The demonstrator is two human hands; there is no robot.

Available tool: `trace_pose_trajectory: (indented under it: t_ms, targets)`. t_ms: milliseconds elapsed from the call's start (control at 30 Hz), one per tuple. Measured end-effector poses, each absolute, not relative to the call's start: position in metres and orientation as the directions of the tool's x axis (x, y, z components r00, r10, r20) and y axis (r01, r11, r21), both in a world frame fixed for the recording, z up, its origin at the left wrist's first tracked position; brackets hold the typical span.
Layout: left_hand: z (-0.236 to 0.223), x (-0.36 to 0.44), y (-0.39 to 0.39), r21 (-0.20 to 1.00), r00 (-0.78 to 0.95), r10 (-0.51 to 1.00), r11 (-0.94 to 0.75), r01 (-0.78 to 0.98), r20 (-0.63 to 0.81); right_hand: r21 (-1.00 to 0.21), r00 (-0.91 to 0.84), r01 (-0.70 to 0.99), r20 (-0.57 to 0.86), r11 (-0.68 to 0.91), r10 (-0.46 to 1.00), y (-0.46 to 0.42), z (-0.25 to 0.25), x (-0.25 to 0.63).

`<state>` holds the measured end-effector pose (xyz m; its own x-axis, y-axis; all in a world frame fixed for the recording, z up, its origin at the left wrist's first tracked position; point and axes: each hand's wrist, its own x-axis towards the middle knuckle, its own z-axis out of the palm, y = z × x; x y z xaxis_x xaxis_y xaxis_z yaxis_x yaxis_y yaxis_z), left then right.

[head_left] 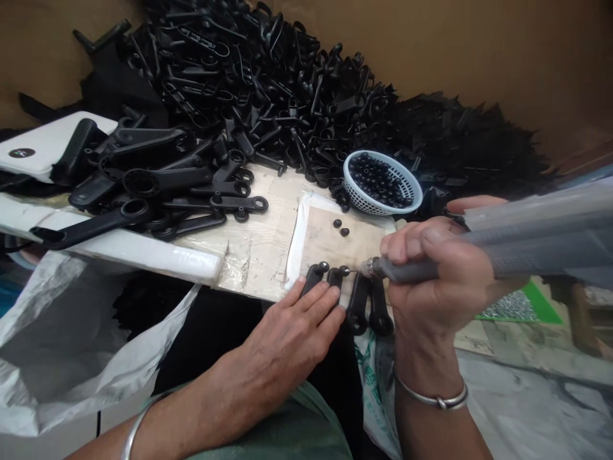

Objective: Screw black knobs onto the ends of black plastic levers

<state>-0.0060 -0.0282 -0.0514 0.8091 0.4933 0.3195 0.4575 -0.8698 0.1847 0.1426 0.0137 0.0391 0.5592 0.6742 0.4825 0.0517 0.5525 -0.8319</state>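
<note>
My right hand [445, 275] is wrapped around an electric screwdriver [541, 246], held almost level and blurred by motion. Its bit points left and reaches the round knob end of a black plastic crank handle [336, 276]; whether it sits in the screw I cannot tell. My left hand [292, 326] lies flat, fingers stretched over that handle and a neighbouring one [313, 278]. Two more black handles [358, 306] lie side by side to the right, under the screwdriver. Two loose black knobs [345, 232] rest on the board behind.
A light blue basket [354, 199] of black knobs stands behind the board. Black plastic parts [268, 76] form a large heap at the back, with more handles [167, 179] at left. Screws [510, 306] lie in a green tray [543, 303] at right. A white sack [86, 364] hangs open front left.
</note>
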Motion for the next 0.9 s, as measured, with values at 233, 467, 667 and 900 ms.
trace_pose_trajectory:
  t_ms: [233,467,667,900]
  targets:
    - [-0.053,-0.005,-0.029,0.168,0.803,0.493,-0.87,0.464,0.336,-0.836,0.567,0.044,0.471,0.547,0.675,0.015,0.04,0.144]
    - [-0.054,-0.006,-0.03,0.17,0.809,0.497,-0.868,0.467,0.314,-0.802,0.514,0.159,0.565,0.576,0.645,0.025,0.032,0.147]
    - [-0.051,-0.005,-0.029,0.167,0.813,0.494,-0.869,0.465,0.308,-0.828,0.529,0.118,0.52,0.549,0.67,0.027,0.027,0.147]
    - [-0.057,-0.004,-0.03,0.167,0.791,0.497,-0.867,0.47,0.357,-0.842,0.584,-0.009,0.433,0.54,0.686,0.017,0.05,0.142]
